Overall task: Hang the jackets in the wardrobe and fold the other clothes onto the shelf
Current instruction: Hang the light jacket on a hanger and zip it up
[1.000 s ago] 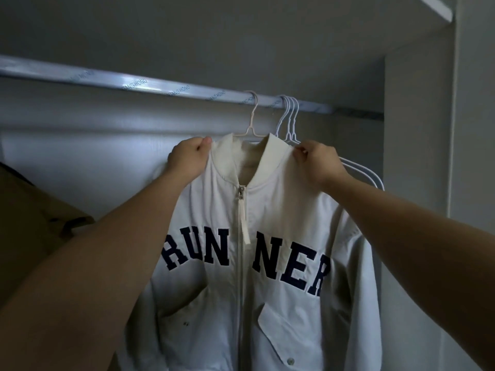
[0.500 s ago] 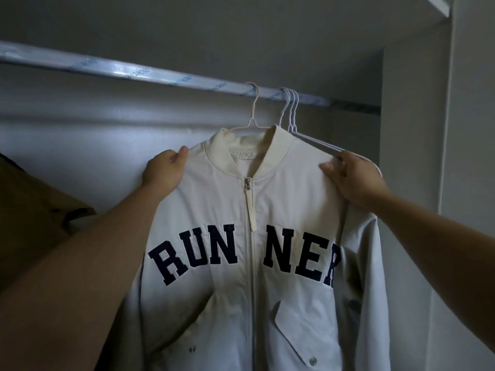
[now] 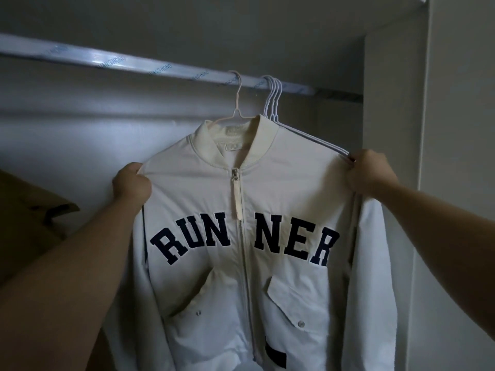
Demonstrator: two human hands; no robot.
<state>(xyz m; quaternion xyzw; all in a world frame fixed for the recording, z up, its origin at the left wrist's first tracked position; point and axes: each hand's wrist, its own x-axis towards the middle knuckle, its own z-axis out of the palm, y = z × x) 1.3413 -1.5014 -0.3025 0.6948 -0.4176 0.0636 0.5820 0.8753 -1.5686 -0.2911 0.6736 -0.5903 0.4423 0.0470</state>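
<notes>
Wardrobe rail: jkt vert., collar up

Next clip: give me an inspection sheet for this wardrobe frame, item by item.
Surface: no worktop seen; the wardrobe rail carries the hangers.
Job's things: cream RUNNER jacket, zipped up, hangs on a pale hanger hooked over the rail.
Clutter: spare hangers bunched just right of it on the rail; brown garment at the left edge.
Grippers: left hand grips one jacket shoulder; right hand grips the other, at the spare hangers' ends.
Cables: nothing seen.
Surroundings: pale back panel and side panel; dim light.
</notes>
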